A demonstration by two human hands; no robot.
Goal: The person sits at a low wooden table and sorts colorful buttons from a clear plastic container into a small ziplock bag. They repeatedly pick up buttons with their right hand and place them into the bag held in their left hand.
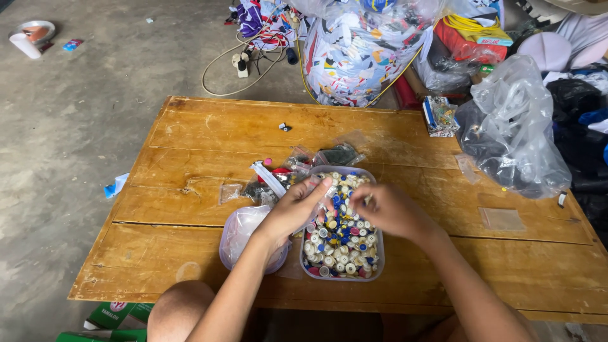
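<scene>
Sorting step, by the look of it: the left hand [297, 206] pinches a small clear bag [315, 190] over the tub of buttons [342, 228] at the worktop's [209, 133] centre. The right hand's [386, 209] grip is pressed together, apparently on a button. More small bags [339, 154] lie at twelve o'clock. Next calls for aiming into the bag's narrow mouth

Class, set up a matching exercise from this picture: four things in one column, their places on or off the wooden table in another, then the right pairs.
1 button tub
2 round bowl
3 small black piece
4 empty clear bag

A far end of the table
B under both hands
C table's right side
D beside the left hand

Pairs: 1-B, 2-D, 3-A, 4-C. The right hand is over the tub.
</scene>
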